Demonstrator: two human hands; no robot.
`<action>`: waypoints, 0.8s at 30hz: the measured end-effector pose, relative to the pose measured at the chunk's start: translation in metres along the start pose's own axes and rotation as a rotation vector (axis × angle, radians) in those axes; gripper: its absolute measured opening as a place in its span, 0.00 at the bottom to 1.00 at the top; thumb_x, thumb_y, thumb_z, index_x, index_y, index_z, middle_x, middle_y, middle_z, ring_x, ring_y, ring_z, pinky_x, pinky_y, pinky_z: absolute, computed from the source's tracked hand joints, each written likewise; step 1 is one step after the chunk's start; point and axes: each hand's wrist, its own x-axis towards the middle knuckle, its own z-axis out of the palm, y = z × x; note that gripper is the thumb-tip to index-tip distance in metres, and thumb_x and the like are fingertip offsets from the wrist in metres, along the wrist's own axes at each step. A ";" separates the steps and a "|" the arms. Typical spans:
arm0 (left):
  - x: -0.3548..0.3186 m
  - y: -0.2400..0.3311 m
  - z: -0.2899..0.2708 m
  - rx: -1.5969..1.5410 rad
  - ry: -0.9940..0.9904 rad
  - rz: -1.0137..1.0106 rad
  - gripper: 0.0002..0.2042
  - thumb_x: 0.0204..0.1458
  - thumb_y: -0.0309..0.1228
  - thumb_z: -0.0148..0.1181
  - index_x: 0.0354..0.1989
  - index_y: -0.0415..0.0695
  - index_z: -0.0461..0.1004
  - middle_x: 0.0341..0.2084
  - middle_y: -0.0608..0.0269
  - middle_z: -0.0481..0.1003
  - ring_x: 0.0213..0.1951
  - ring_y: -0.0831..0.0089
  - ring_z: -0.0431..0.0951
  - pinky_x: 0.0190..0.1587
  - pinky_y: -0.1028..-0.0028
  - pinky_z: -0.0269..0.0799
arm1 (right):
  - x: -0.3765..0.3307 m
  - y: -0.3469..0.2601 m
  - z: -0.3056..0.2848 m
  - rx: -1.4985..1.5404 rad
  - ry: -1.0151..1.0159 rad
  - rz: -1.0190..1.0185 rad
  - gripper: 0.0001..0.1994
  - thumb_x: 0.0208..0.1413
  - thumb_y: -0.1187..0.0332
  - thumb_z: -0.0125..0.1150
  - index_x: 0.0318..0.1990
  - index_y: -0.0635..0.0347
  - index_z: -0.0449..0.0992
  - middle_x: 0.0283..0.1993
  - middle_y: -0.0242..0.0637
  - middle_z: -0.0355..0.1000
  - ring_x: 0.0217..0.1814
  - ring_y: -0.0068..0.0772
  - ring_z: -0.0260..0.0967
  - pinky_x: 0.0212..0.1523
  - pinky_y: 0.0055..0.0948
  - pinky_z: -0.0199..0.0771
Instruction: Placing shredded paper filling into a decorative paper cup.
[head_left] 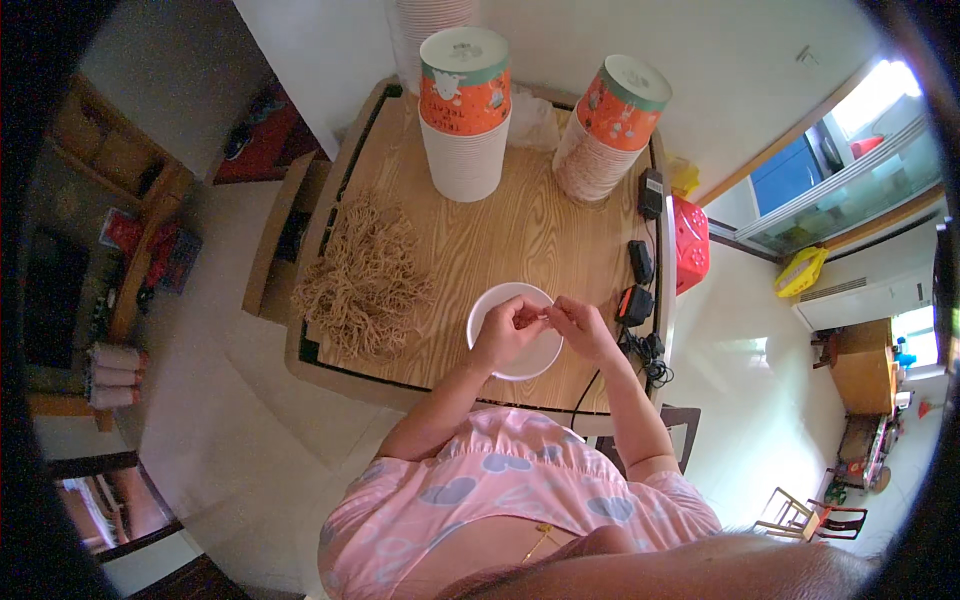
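A white paper bucket (486, 305) stands mouth up at the near edge of the table, with both hands over its opening. My left hand (508, 330) is closed, its fingertips curled in a pinch. Close against it, my right hand (583, 327) pinches too, thumb and forefinger together. Whatever lies between the fingertips is too small to make out. To the left of the bucket is a loose heap of brown twine cords (365, 275).
Upside-down stacks of paper buckets, one tall (465, 115) and one leaning (612, 125), stand at the back of the wood-grain table (520, 235). Black adapters (640, 262) and cables line the right edge. A red plastic stool (691, 243) is beyond it; an open cardboard box (278, 240) sits left.
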 end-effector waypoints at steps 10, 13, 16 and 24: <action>0.001 -0.009 -0.011 0.072 -0.021 -0.055 0.07 0.46 0.29 0.59 0.28 0.37 0.74 0.22 0.66 0.74 0.26 0.83 0.71 0.30 0.81 0.68 | -0.008 -0.009 -0.006 0.011 0.110 -0.310 0.08 0.46 0.76 0.57 0.36 0.61 0.71 0.33 0.35 0.69 0.36 0.28 0.67 0.38 0.26 0.68; 0.003 -0.011 -0.010 -0.005 -0.061 -0.095 0.07 0.46 0.30 0.60 0.29 0.38 0.74 0.23 0.67 0.74 0.27 0.83 0.71 0.31 0.81 0.68 | -0.006 0.001 -0.009 -0.156 0.130 -0.402 0.07 0.45 0.75 0.58 0.34 0.60 0.72 0.32 0.37 0.69 0.37 0.36 0.68 0.38 0.30 0.68; 0.002 -0.010 -0.008 0.012 -0.056 -0.081 0.07 0.46 0.30 0.60 0.28 0.39 0.74 0.22 0.69 0.73 0.26 0.84 0.71 0.29 0.81 0.67 | -0.005 0.002 -0.011 -0.223 0.131 -0.451 0.04 0.46 0.75 0.57 0.31 0.60 0.72 0.30 0.39 0.69 0.35 0.40 0.67 0.37 0.32 0.68; 0.005 -0.026 -0.005 -0.017 0.045 0.001 0.05 0.44 0.27 0.62 0.28 0.41 0.74 0.16 0.75 0.69 0.19 0.89 0.63 0.21 0.85 0.58 | 0.001 0.011 -0.006 -0.294 0.137 -0.497 0.03 0.47 0.73 0.55 0.30 0.61 0.71 0.29 0.42 0.67 0.33 0.45 0.65 0.34 0.36 0.66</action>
